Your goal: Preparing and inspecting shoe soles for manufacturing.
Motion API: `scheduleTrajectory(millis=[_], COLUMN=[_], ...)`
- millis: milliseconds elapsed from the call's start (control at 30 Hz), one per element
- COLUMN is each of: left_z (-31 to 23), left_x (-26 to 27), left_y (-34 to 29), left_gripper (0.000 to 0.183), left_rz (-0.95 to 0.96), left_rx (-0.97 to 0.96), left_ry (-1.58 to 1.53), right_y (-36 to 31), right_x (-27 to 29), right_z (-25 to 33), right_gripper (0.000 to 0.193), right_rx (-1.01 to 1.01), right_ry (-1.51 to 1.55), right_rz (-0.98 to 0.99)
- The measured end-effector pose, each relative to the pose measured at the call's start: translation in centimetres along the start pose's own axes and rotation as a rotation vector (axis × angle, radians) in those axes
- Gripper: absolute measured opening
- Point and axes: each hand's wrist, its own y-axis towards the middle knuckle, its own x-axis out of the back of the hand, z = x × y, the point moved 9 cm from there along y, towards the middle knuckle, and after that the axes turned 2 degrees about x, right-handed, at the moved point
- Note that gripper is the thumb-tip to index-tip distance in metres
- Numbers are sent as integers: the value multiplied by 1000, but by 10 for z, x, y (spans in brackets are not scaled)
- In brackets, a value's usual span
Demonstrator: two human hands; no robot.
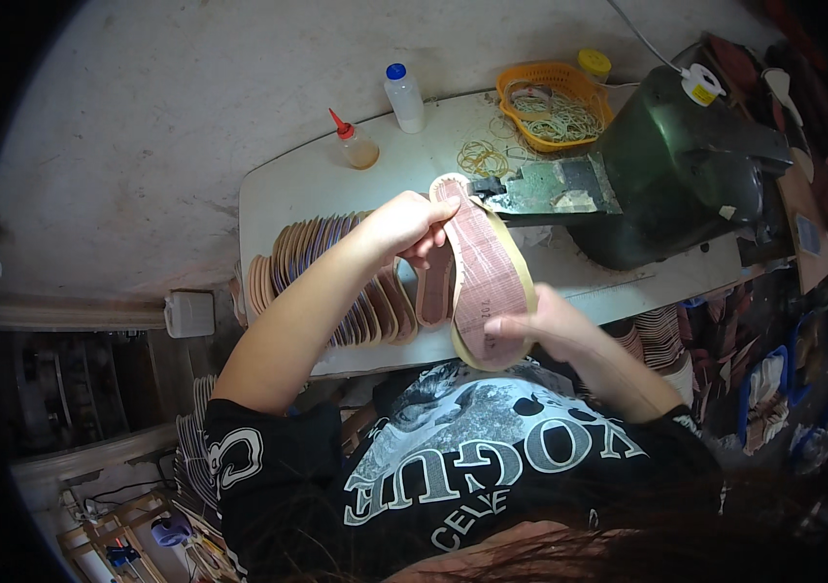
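Both my hands hold one insole [488, 267], reddish-brown on its upward face with a pale yellowish edge. My left hand [412, 225] pinches it near the narrow heel end, thumb on top. At the broad front end my right hand [542, 325], slightly blurred, grips the edge with its thumb on the face. The heel edge lies against the working head [490, 188] of a dark green machine [555, 189]; whether they touch I cannot tell. Another insole [433, 287] lies on the table just left of the held one. Further left, a long row of insoles [321, 243] stands on edge, partly hidden by my left forearm.
On the white table [283, 185] stand a red-tipped squeeze bottle [359, 151], a blue-capped bottle [404, 102] and an orange basket [555, 73] of rubber bands. Loose bands [482, 157] lie before it. The machine's bulky body [676, 165] fills the right side. More stacked pieces [661, 340] sit below the right edge.
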Motion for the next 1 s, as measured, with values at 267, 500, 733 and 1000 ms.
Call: scheduleTrajectory(millis=[267,500,733,1000], left_z=[-33,-34,-24,-56], left_x=[43,19,11,59], left_y=[41,27,32,69], left_gripper=[47,68,61,102], left_rz=[-67,213,269,-133], left_rx=[-119,-359,-272,-484], left_ry=[317,-219,-282,560], right_y=[32,69,59,75], right_x=[-5,3,-9,-12], right_z=[-18,-6,-5,4], right_gripper=[31,30,28,27], right_rx=[117,159,-107,28], right_ry=[206,336,179,268], right_rz=[-211,-249,-173,-219])
